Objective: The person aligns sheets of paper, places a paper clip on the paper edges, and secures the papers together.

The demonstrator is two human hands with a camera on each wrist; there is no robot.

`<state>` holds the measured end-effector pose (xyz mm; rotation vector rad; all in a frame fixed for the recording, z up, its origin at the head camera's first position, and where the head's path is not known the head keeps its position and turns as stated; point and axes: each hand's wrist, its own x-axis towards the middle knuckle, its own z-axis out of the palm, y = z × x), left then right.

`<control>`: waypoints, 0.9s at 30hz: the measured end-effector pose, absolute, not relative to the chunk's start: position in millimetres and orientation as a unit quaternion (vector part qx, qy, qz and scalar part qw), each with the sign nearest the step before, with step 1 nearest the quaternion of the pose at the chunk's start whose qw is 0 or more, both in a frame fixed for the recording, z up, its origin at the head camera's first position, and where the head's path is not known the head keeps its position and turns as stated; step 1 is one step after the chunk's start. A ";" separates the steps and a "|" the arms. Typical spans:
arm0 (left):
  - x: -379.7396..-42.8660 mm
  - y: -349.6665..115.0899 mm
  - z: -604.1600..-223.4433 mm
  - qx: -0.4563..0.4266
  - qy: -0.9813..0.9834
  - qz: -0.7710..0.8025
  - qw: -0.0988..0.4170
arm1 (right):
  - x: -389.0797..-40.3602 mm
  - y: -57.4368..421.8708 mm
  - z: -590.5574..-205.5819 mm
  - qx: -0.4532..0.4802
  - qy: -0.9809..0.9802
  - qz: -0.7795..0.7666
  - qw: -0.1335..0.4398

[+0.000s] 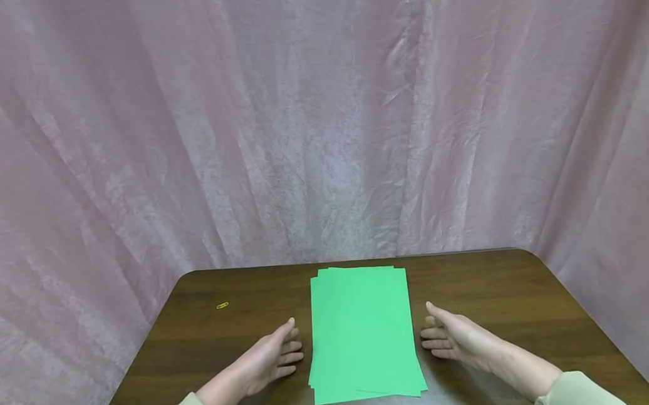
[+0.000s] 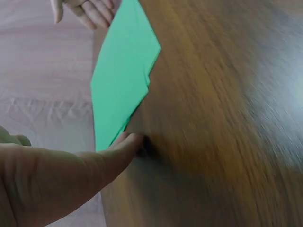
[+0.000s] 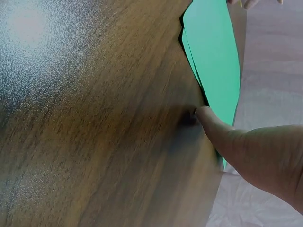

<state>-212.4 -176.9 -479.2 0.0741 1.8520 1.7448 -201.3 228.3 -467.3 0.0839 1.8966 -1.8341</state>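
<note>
Several green paper sheets (image 1: 362, 331) lie in a loose stack on the table, their edges and corners not lined up. To the left of the stack, my left hand (image 1: 273, 360) is held with its palm turned inward and fingers spread, apart from the paper in the head view. On the other side my right hand (image 1: 455, 337) mirrors it, fingers extended toward the sheets with a small gap between. Nothing is held in either hand. Both wrist views show the green sheets (image 2: 120, 61) beyond the near hand, partly hidden by it in the right wrist view.
A small yellow paper clip (image 1: 222, 305) lies on the left back part of the brown wooden table (image 1: 476, 273). Behind and around the table hangs a pink curtain (image 1: 320, 134).
</note>
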 end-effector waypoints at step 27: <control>-199.4 -176.2 -479.3 0.011 0.614 0.698 0.368 | -188.0 227.5 -465.4 0.039 0.649 -0.692 0.314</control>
